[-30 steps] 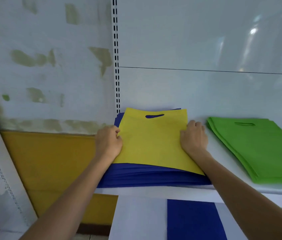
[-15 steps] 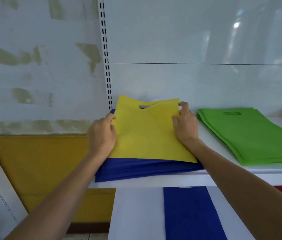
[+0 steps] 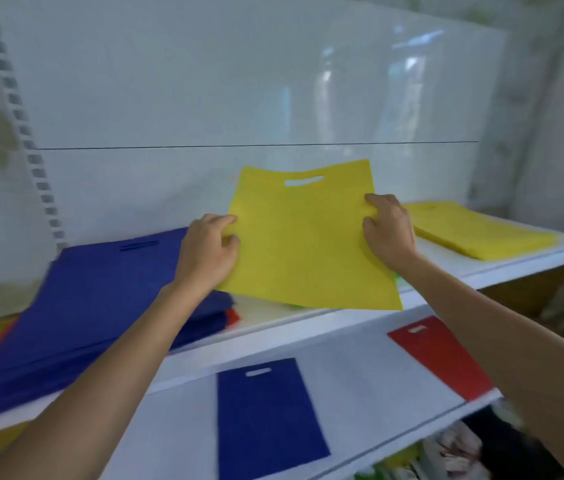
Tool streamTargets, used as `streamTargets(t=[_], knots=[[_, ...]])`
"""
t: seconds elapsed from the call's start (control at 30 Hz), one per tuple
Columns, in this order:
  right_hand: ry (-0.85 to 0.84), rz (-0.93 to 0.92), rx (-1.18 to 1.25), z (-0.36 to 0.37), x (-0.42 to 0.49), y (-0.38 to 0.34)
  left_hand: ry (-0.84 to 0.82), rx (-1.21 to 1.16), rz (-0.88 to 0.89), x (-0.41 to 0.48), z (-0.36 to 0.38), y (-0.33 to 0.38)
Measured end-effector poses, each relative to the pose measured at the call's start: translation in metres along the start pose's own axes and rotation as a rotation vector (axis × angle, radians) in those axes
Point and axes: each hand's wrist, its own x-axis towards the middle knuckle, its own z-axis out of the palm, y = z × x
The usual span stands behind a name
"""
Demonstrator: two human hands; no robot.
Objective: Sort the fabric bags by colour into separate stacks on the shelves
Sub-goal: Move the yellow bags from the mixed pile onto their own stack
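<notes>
White shop shelving, glossy white back panel (image 3: 239, 98), slotted upright (image 3: 20, 116) at left. The view is motion-blurred.

Nearest is the lower shelf (image 3: 353, 368). One blue bag (image 3: 273, 417) lies flat on it, and one red bag (image 3: 441, 356) lies to its right, well apart.

Above is the upper shelf (image 3: 308, 329). A thick blue stack (image 3: 100, 299) sits at its left, close to the front lip, with a red edge (image 3: 233, 317) poking out beneath it.

Mid-shelf, the yellow bag (image 3: 304, 244) is held in the air, tilted, handle slot away from the person. The left hand (image 3: 209, 252) pinches its left edge, thumb on top and fingers curled under. The right hand (image 3: 389, 230) pinches the right edge the same way. A sliver of green shows under the bag's lower right corner; what it belongs to is hidden.

Farther right, the yellow stack (image 3: 474, 230) lies flat near the shelf's end.

Risks, as judged:
- The fabric is limp and gripped only at the sides, so its near edge may drag across whatever lies beneath and skew it.
- A crooked landing on the yellow stack could leave the bag overhanging the front lip, where it might slide off.
- The left forearm crosses the blue stack and a brush could shift the top bags.

Room: the air above the upper shelf is open and nothing stands between bag and yellow stack. The panel closes the back, and a wall stands just past the right end.
</notes>
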Motion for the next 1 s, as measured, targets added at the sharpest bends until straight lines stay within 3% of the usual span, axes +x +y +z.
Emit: streamTargets(t=[0.27, 0.47, 0.57, 1.0], knots=[[0.136, 0.242, -0.158, -0.165, -0.029, 0.176, -0.313, -0.238, 0.185, -0.012, 0.142, 0.178], [0.189, 0.385, -0.292, -0.248, -0.052, 0.281, -0.406, -0.306, 0.299, -0.038, 0.238, 0.282], [0.173, 0.446, -0.302, -0.262, -0.053, 0.318, -0.475, -0.303, 0.332, -0.04, 0.269, 0.309], [0.11, 0.517, -0.295, -0.248, 0.042, 0.429, -0.463, -0.339, 0.332, 0.061, 0.38, 0.362]])
